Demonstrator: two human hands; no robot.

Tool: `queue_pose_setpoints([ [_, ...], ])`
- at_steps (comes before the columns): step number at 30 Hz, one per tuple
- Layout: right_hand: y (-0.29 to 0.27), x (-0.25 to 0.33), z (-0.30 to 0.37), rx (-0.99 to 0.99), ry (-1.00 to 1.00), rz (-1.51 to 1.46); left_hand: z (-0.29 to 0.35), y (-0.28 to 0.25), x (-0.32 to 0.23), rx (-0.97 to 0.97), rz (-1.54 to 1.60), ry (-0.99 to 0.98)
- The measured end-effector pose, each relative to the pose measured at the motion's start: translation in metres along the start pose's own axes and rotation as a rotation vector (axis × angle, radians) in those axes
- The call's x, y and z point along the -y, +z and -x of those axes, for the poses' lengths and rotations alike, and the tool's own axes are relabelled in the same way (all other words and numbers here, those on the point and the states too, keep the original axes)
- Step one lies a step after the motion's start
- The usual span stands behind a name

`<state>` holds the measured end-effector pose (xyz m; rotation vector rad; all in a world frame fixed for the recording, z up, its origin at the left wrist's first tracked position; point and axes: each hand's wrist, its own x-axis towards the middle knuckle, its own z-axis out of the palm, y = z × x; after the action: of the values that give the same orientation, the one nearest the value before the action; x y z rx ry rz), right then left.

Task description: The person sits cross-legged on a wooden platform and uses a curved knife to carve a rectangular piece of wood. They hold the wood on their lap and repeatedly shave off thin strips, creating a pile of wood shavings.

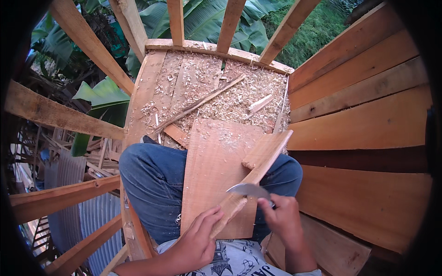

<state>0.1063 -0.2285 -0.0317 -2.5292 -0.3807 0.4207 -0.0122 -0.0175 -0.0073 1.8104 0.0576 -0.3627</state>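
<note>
A carved piece of wood, broad at its far end and narrow toward me, lies slanted over my lap. My left hand is closed round its narrow near end, close to my shirt. In my right hand is a knife with a curved blade; the fingers wrap its handle, which they mostly hide. The blade crosses the narrow part of the wood and appears to touch it. Beneath, a flat wooden board rests across my legs, dusted with small chips.
Wood shavings cover the plank floor ahead of me. A long thin stick and a short offcut lie among them. Wooden railing bars rise at the front and left. A plank wall stands on the right.
</note>
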Motion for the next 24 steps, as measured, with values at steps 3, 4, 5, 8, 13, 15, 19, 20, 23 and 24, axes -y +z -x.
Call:
queue_pose_setpoints([
  [3,0.002,0.015,-0.006,0.059,-0.034,0.035,0.001,-0.003,-0.001,-0.009,-0.017,0.013],
  [4,0.000,0.013,-0.010,0.054,-0.049,0.059,0.003,-0.003,0.000,-0.012,-0.016,0.017],
  [5,-0.002,0.011,-0.013,0.049,-0.064,0.084,0.004,-0.002,0.003,-0.006,-0.003,0.017],
  [8,-0.010,-0.025,-0.029,-0.167,0.109,0.105,0.003,-0.003,0.008,-0.004,0.016,0.024],
  [13,-0.022,-0.021,-0.026,-0.113,0.215,-0.018,0.004,0.000,0.013,-0.016,0.042,0.031],
  [15,-0.004,-0.004,-0.010,-0.006,0.076,0.042,0.001,-0.001,0.008,-0.004,0.039,0.019],
  [19,0.002,-0.010,-0.025,-0.082,0.008,0.106,0.003,-0.007,0.005,-0.009,0.032,0.014],
  [20,-0.001,-0.024,-0.032,-0.140,0.038,0.129,0.004,-0.007,0.006,-0.003,0.047,0.006],
  [23,-0.007,-0.023,-0.037,-0.095,0.142,0.056,0.002,-0.006,0.011,-0.011,0.068,0.015],
  [24,-0.009,-0.016,-0.034,-0.067,0.183,0.041,0.002,-0.005,0.013,-0.024,0.067,0.026],
])
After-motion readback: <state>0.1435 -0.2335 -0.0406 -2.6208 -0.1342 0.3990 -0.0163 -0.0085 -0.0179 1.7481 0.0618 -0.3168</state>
